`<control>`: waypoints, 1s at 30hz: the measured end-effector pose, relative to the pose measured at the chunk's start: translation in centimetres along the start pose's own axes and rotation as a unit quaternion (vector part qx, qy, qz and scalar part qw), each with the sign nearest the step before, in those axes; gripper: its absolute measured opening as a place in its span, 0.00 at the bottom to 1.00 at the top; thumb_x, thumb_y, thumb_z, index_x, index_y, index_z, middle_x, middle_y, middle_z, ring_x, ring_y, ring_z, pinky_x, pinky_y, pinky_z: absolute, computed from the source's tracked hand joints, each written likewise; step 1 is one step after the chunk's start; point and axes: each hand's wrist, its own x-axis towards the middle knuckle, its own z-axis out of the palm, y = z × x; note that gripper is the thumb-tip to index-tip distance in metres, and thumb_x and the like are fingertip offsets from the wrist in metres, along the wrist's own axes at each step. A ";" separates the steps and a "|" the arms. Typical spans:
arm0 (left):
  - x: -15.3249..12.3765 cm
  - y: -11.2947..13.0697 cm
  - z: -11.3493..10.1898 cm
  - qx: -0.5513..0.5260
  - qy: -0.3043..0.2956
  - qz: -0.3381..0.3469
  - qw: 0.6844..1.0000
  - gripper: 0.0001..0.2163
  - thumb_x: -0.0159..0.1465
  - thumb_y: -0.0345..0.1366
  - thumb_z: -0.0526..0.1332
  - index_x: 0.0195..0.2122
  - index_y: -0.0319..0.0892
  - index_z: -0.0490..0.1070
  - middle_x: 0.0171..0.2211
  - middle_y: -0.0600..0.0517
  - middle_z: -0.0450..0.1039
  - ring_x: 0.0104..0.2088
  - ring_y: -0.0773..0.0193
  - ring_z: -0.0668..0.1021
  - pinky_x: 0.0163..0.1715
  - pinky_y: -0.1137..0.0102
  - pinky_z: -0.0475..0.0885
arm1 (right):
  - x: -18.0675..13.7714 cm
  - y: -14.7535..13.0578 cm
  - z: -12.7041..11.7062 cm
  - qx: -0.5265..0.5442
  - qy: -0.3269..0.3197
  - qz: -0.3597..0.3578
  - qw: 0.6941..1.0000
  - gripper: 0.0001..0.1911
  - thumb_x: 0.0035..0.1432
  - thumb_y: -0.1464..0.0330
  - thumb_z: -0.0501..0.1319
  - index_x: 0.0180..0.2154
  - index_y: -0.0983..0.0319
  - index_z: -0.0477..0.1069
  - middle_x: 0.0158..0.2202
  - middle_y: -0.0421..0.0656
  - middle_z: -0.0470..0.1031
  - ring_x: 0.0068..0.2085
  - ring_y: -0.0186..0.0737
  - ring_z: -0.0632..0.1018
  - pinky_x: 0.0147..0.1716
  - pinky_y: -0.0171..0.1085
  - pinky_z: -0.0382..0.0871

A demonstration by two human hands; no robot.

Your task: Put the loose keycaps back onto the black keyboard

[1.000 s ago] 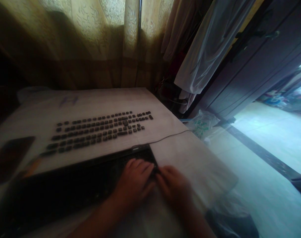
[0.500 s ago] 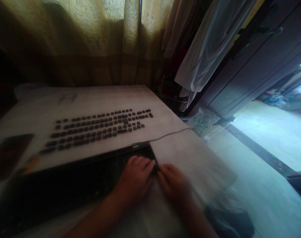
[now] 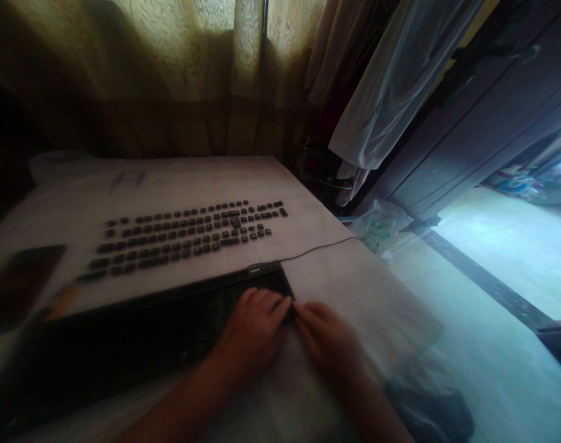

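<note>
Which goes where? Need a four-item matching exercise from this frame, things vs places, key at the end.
Things
1. Keycaps
2. Left hand
3. Right hand
4. Cable

Places
A. Mostly outside the right end of the keyboard base, fingertips at its edge
B. Running from near the base's far edge toward the table's right side
C. Laid out in rows on the table, beyond the base
D. Mostly over the base, near its right end

Pairs: 1-C, 2-D, 3-A, 4-B

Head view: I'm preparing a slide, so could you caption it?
Both hands at the right end of a black keyboard, rows of loose keycaps beyond it on a pale tabletop.
</note>
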 end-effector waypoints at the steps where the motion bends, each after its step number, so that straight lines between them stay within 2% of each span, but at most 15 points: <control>1: 0.0 0.0 0.0 0.002 0.001 0.003 1.000 0.19 0.66 0.34 0.61 0.58 0.39 0.68 0.51 0.44 0.75 0.51 0.51 0.74 0.56 0.52 0.65 | 0.0 0.1 -0.1 -0.003 -0.003 -0.004 1.000 0.17 0.66 0.70 0.54 0.50 0.58 0.78 0.38 0.47 0.79 0.35 0.40 0.79 0.36 0.37 0.76; 9: -0.3 -0.1 0.6 0.017 0.026 0.007 0.999 0.16 0.69 0.33 0.56 0.58 0.39 0.68 0.51 0.43 0.75 0.52 0.52 0.74 0.57 0.52 0.64 | 0.0 0.6 -0.1 -0.011 -0.012 -0.027 0.999 0.16 0.67 0.71 0.53 0.50 0.61 0.77 0.39 0.48 0.79 0.36 0.40 0.80 0.36 0.36 0.76; 24: -0.5 -0.1 1.2 0.042 0.030 0.022 0.998 0.16 0.70 0.31 0.54 0.58 0.40 0.68 0.51 0.43 0.74 0.52 0.52 0.74 0.57 0.52 0.64 | -0.2 0.9 0.1 -0.029 0.014 -0.062 0.998 0.17 0.68 0.72 0.52 0.50 0.62 0.77 0.36 0.48 0.79 0.33 0.40 0.80 0.33 0.35 0.75; 30: -0.5 -0.3 1.4 0.048 0.037 0.022 0.998 0.17 0.69 0.30 0.54 0.59 0.38 0.67 0.52 0.42 0.74 0.52 0.52 0.74 0.56 0.52 0.65 | 0.1 0.9 0.2 -0.021 -0.007 -0.058 0.998 0.17 0.67 0.72 0.52 0.50 0.62 0.77 0.37 0.48 0.79 0.34 0.40 0.80 0.35 0.35 0.76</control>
